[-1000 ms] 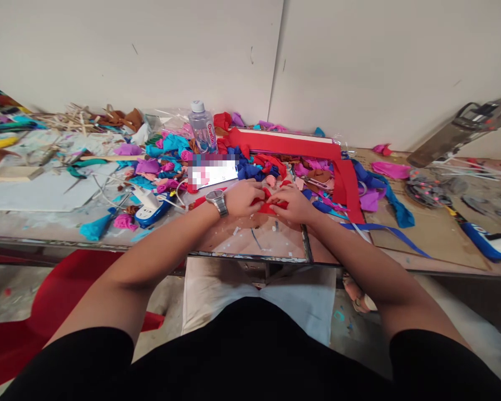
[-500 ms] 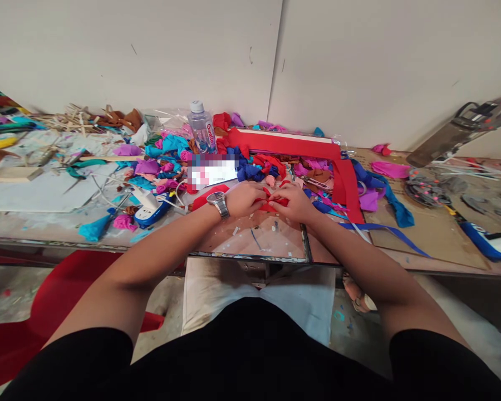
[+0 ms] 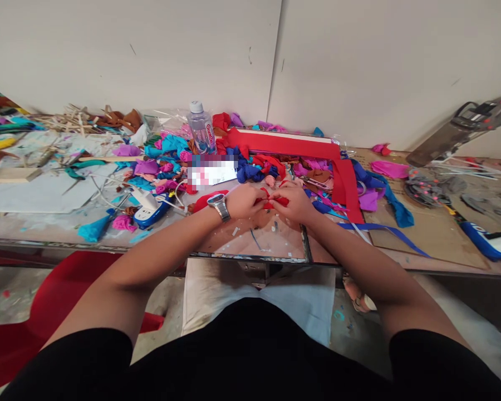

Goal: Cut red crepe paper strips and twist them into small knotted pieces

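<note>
Both hands meet low over the table, pinching one piece of red crepe paper (image 3: 280, 201) between them. My left hand (image 3: 246, 201), below a wristwatch, has its fingertips closed on the left end of the piece. My right hand (image 3: 293, 201) grips it from the other side, fingers bent. Part of the red piece is hidden by the fingers. Beyond the hands lie crumpled blue paper pieces (image 3: 250, 171) and a lit phone (image 3: 219, 172). Long red strips (image 3: 346, 184) lie to the right of my right hand.
A clear water bottle (image 3: 202, 131) stands behind the phone. Left are a blue-and-white power strip (image 3: 150, 211), cables and colourful paper scraps. On the right are cardboard (image 3: 426, 234), a blue strip (image 3: 404, 239) and a dark bottle (image 3: 438, 136). A pale wall rises behind.
The fingers of both hands have shifted slightly around the red piece, and less red shows above them. The phone screen looks somewhat different. The rest looks unchanged.
</note>
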A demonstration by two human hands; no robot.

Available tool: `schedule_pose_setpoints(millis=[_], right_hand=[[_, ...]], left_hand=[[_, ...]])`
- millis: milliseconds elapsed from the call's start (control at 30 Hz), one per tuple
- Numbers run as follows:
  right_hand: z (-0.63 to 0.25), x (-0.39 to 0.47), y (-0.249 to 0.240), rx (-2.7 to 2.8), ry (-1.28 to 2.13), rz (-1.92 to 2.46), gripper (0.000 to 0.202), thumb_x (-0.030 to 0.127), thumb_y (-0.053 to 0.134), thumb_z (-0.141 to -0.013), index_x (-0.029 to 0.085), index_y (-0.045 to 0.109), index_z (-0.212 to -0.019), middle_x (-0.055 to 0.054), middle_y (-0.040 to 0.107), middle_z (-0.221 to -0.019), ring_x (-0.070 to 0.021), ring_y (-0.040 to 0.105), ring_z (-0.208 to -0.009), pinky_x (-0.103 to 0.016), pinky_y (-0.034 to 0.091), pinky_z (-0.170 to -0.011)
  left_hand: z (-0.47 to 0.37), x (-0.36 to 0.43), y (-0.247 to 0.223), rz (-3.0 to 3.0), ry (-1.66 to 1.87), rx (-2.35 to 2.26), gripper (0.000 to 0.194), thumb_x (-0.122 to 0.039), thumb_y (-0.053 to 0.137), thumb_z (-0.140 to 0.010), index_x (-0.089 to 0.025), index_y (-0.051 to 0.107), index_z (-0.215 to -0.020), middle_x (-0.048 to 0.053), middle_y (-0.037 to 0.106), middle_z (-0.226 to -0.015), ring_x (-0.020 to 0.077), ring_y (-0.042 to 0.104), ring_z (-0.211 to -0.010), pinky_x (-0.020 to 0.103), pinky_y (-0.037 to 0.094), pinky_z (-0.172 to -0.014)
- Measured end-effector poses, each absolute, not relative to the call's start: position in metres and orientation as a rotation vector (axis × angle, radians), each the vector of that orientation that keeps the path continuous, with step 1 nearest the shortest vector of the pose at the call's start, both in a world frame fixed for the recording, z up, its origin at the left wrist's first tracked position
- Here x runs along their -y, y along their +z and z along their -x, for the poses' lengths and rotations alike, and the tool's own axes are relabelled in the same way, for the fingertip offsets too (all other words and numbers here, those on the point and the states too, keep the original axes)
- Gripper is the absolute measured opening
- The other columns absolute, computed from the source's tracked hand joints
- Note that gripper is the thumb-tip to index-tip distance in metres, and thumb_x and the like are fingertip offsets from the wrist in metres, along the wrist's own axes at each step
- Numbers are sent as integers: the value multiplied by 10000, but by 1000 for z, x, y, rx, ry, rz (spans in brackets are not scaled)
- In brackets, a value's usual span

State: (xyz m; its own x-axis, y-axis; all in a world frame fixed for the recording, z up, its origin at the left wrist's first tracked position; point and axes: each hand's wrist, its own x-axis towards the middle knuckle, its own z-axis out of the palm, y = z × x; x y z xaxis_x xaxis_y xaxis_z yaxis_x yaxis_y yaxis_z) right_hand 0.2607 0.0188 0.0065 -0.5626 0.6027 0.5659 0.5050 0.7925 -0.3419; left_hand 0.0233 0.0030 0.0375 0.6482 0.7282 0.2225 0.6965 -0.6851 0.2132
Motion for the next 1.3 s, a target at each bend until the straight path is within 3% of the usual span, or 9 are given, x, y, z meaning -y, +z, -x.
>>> schedule_pose_setpoints(millis=[233, 467, 833, 1133, 1300], right_hand=[[-259, -15, 11, 2286, 97, 760, 134, 334, 693, -964, 256, 785, -905, -45, 829, -901, -264, 696, -918, -470, 398, -940], [-258, -13, 14, 2277, 52, 774, 131, 314, 693, -954, 258, 772, -866, -36, 827, -869, -266, 695, -917, -480, 386, -948], [-258, -12, 17, 2274, 60, 847, 157, 345, 676, -988, 269, 784, -903, -38, 861, -959, -279, 706, -970, -506, 374, -1005], [-258, -12, 15, 2266, 31, 840, 158, 344, 677, -993, 262, 787, -916, -39, 862, -970, -276, 710, -966, -499, 369, -987], [-259, -12, 15, 2259, 18, 844, 140, 340, 688, -991, 266, 781, -916, -38, 861, -982, -283, 714, -984, -505, 370, -998]], left_hand=[[-24, -2, 39, -2647, 514, -1130, 304, -341, 528, -974, -197, 723, -791, 52, 694, -683, 165, 503, -564, 335, 282, -621], [-25, -1, 39, -2610, 583, -1088, 287, -324, 542, -962, -182, 732, -802, 36, 683, -670, 146, 470, -554, 323, 300, -615], [-24, -3, 35, -2638, 608, -1208, 266, -318, 568, -974, -193, 797, -919, 72, 765, -769, 183, 598, -616, 329, 332, -631], [-25, -6, 32, -2532, 697, -1062, 268, -281, 543, -964, -178, 698, -771, 5, 629, -619, 132, 443, -540, 311, 305, -615], [-26, -5, 35, -2399, 717, -985, 284, -306, 545, -956, -170, 674, -742, -9, 621, -609, 116, 449, -547, 287, 317, -605]])
